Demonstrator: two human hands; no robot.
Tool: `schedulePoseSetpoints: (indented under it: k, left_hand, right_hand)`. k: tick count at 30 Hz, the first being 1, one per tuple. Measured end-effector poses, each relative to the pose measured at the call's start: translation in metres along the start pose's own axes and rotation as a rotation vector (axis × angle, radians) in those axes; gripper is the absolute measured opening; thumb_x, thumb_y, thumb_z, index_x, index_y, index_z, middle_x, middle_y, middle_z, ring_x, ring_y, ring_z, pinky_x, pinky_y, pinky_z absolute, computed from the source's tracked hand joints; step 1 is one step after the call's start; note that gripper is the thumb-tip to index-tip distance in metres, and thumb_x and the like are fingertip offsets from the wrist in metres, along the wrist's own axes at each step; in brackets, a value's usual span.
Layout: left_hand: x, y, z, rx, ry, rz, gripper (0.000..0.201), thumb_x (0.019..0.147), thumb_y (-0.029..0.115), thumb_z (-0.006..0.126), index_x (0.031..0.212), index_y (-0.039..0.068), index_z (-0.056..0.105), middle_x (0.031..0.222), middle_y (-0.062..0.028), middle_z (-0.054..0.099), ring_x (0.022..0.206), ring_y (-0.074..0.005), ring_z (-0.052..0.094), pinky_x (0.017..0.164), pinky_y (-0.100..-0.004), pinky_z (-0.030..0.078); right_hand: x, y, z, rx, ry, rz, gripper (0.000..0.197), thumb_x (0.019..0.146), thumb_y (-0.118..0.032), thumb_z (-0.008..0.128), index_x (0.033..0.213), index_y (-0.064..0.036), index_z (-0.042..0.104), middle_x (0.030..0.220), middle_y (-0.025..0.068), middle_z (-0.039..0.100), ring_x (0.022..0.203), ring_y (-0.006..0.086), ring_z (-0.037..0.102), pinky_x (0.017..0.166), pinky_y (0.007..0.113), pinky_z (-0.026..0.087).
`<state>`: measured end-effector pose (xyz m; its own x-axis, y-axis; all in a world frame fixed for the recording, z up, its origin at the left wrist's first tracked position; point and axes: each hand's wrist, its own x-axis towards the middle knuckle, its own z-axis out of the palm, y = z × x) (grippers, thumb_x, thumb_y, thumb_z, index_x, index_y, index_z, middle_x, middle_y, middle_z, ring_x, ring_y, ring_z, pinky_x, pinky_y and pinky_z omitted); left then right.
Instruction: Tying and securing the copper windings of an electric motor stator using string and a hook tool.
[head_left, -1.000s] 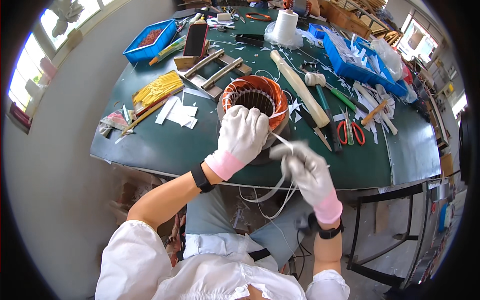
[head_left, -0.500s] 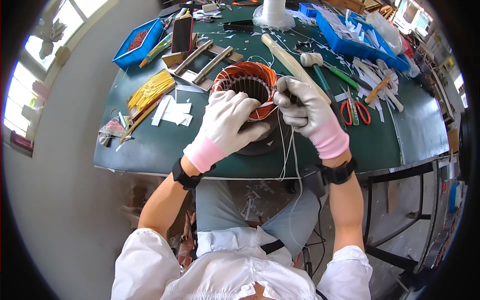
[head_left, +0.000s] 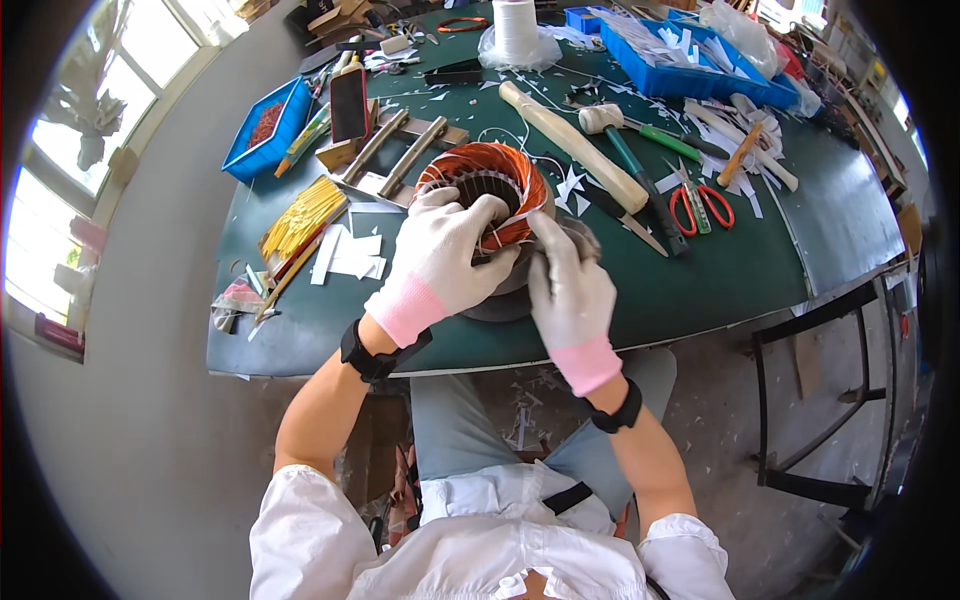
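Observation:
A motor stator [head_left: 535, 185] with orange-red copper windings and white lacing cord sits on a dark round base [head_left: 497, 308] near the front of the table. My left hand [head_left: 445, 245], in a white glove with a pink cuff, grips its near left rim, with fingers bent into the bore. At the right rim is my right hand [head_left: 575, 290], gloved the same way. One of its fingertips presses the winding beside the white lacing, while the other fingers curl in and are partly blurred. Anything held in them is hidden.
To the right lie a wooden stick [head_left: 572, 145], a mallet [head_left: 600, 119], a pointed blade [head_left: 640, 230] and red-handled scissors [head_left: 702, 208]. Yellow strips [head_left: 305, 215], white paper pieces [head_left: 350, 255] and a metal-bar frame [head_left: 400, 150] are left. Blue bins [head_left: 690, 75] and a cord spool [head_left: 516, 35] stand behind.
My right hand has moved left and down, turning in against the stator's right rim. The white cords that hung below it are out of sight. My left hand stays on the stator.

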<state>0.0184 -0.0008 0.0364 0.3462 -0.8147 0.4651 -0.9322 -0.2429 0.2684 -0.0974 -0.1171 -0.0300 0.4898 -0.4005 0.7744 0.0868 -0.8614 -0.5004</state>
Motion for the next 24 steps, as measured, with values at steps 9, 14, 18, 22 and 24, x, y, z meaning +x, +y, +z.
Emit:
schedulePoseSetpoints:
  k: [9, 14, 18, 22, 24]
  left_hand:
    - [0.002, 0.001, -0.012, 0.338, 0.02, -0.026, 0.057, 0.072, 0.039, 0.074, 0.11, -0.001, 0.063, 0.127, -0.0219, 0.059, 0.126, -0.0438, 0.047, 0.111, -0.0606, 0.028]
    - [-0.012, 0.007, 0.009, 0.513, 0.296, 0.011, 0.088, 0.066, 0.039, 0.079, 0.136, -0.001, 0.044, 0.147, -0.0185, 0.045, 0.14, -0.0462, 0.027, 0.11, -0.0722, 0.011]
    - [-0.01, 0.007, 0.027, 0.491, 0.433, 0.131, 0.085, 0.07, 0.024, 0.077, 0.139, -0.001, 0.036, 0.15, -0.0209, 0.04, 0.139, -0.0485, 0.029, 0.11, -0.0722, 0.011]
    - [-0.017, 0.004, 0.031, 0.172, 0.284, 0.075, 0.053, 0.074, 0.011, 0.072, 0.121, 0.0, 0.051, 0.119, -0.0172, 0.059, 0.114, -0.0401, 0.052, 0.11, -0.0536, 0.031]
    - [-0.018, 0.001, 0.028, 0.135, 0.147, 0.038, 0.034, 0.075, 0.01, 0.072, 0.105, 0.002, 0.06, 0.096, -0.0125, 0.064, 0.1, -0.0358, 0.057, 0.106, -0.0496, 0.036]
  right_hand:
    - [-0.044, 0.007, -0.04, 1.366, -0.436, 0.99, 0.034, 0.095, -0.006, 0.045, 0.127, 0.0011, 0.053, 0.106, 0.0114, 0.064, 0.079, 0.0119, 0.064, 0.063, 0.024, 0.053]
    - [0.03, -0.015, -0.066, 0.677, -0.565, 0.257, 0.027, 0.095, -0.01, 0.057, 0.12, -0.002, 0.064, 0.114, 0.0153, 0.067, 0.103, 0.0267, 0.065, 0.09, 0.035, 0.05]
    - [0.064, -0.01, -0.009, 0.569, -0.207, -0.066, 0.042, 0.087, -0.001, 0.057, 0.129, -0.0008, 0.052, 0.116, 0.0221, 0.06, 0.102, 0.0433, 0.058, 0.084, 0.043, 0.05]
    - [-0.031, 0.022, -0.095, 0.201, -0.457, 0.197, 0.027, 0.092, -0.008, 0.056, 0.119, -0.0073, 0.059, 0.096, 0.0169, 0.061, 0.087, 0.0359, 0.064, 0.073, 0.04, 0.052]
    - [-0.125, 0.085, -0.191, 0.522, -0.31, 0.783, 0.024, 0.1, -0.02, 0.054, 0.119, -0.007, 0.059, 0.081, 0.0047, 0.057, 0.067, 0.016, 0.054, 0.057, 0.03, 0.043]
